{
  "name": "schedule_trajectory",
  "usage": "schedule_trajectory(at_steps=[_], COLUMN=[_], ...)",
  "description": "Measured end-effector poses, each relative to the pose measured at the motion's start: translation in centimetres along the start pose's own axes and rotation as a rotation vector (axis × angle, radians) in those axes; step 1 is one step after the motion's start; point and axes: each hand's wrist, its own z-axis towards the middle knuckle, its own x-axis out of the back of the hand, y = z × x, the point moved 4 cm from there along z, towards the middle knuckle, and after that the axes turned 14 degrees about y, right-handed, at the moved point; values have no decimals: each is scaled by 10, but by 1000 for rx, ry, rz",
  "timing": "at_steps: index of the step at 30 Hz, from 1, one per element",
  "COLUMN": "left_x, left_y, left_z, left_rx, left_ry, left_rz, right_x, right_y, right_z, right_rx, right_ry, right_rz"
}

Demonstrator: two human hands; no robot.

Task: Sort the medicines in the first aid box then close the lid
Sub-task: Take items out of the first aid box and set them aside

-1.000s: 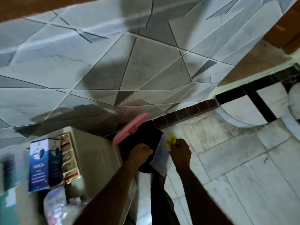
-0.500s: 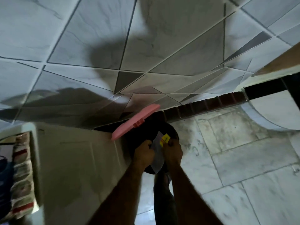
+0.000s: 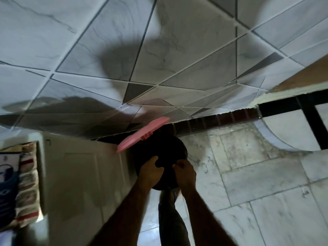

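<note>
Both hands are curled down over the near rim of a dark round bin (image 3: 159, 157), and that bin is our landmark. Left hand (image 3: 148, 172) on the near-left of the rim, fingers bent as if pinching something small, and right hand (image 3: 184, 172) on the near-right, fingers folded too; what either one holds, if anything, I cannot tell, it's all black in there. Forearms come up from the bottom edge straight to the bin, with a dark trouser leg (image 3: 170, 219) showing between them, just this side of it. Left of the bin, touching or nearly so, stands a pale cabinet (image 3: 79, 174), and farther left again, at the frame edge, an opening with a striped packet (image 3: 28, 183) and a blue carton (image 3: 8, 178) standing side by side, likely the medicines, though the print is too blurred to read. Beyond the bin, tilted up at its far-left rim, a pink lid (image 3: 143, 134) hangs open. Right of the bin, bare marble floor (image 3: 248, 174); behind it, a dark skirting strip and then the grey tiled wall (image 3: 159, 50) with big shadows across it. As for the job: this looks like throwing rubbish away, a side step. The first aid box itself isn't clearly in view, so sorting looks unfinished and closing its lid is yet to come, by my reading.
</note>
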Motion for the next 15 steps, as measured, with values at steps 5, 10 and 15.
schedule_trajectory(at_steps=[5,10,15], left_x=[20,61,98], left_y=[20,48,74], left_z=[-27,-73,-112], left_rx=[-61,-248,-434], left_ry=[43,138,255], left_rz=[-15,-46,-113], right_x=[36,77,107], right_y=[-29,-67,-99], right_z=[-22,-68,-106], right_rx=[88,244,359], right_ry=[27,111,189], right_rz=[8,111,206])
